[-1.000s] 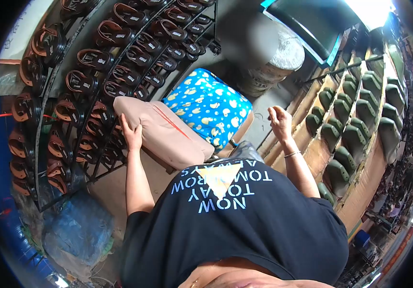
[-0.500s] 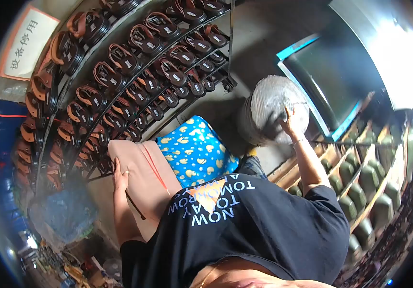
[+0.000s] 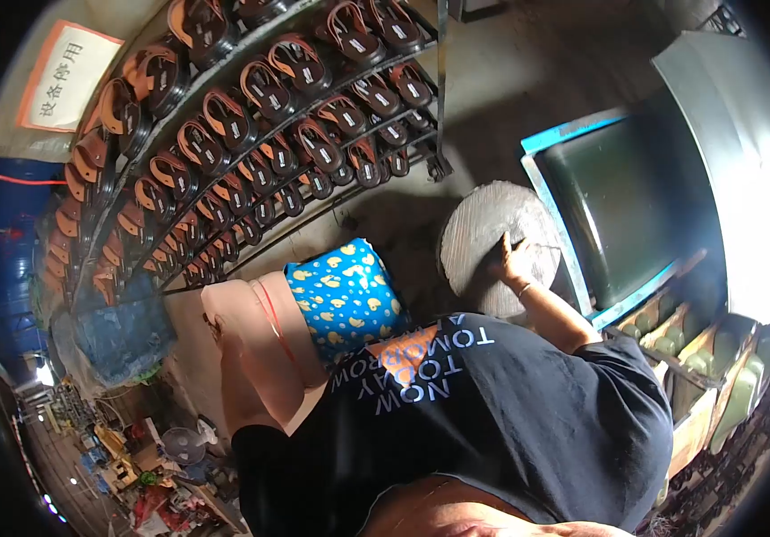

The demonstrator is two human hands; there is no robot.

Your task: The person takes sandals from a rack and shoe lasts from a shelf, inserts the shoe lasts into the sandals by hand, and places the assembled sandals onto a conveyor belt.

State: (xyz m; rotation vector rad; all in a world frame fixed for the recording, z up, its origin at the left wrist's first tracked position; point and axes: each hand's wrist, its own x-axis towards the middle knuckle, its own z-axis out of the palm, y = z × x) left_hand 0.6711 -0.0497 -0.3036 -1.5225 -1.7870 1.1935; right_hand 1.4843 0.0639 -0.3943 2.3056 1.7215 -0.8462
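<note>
My left hand [image 3: 221, 336] rests against the left side of a pink padded cushion [image 3: 264, 349], its fingers somewhat blurred and partly in shadow. Beside that cushion lies a blue one with a yellow-white pattern [image 3: 345, 295]. My right hand [image 3: 517, 260] is stretched over the round grey top of a drum-like object [image 3: 474, 233], fingers apart and holding nothing; whether it touches the surface cannot be told.
Racks of brown strap sandals [image 3: 269, 94] stand at the upper left, below a paper sign [image 3: 70, 76]. A blue-framed machine with a dark panel [image 3: 618, 215] is on the right. Green shoe forms [image 3: 739, 398] line shelves at the lower right. A fan [image 3: 183, 445] is at lower left.
The view has turned toward the machine. My right hand has gone from raised beside the cushions to over the round grey top. My left hand has stayed at the pink cushion.
</note>
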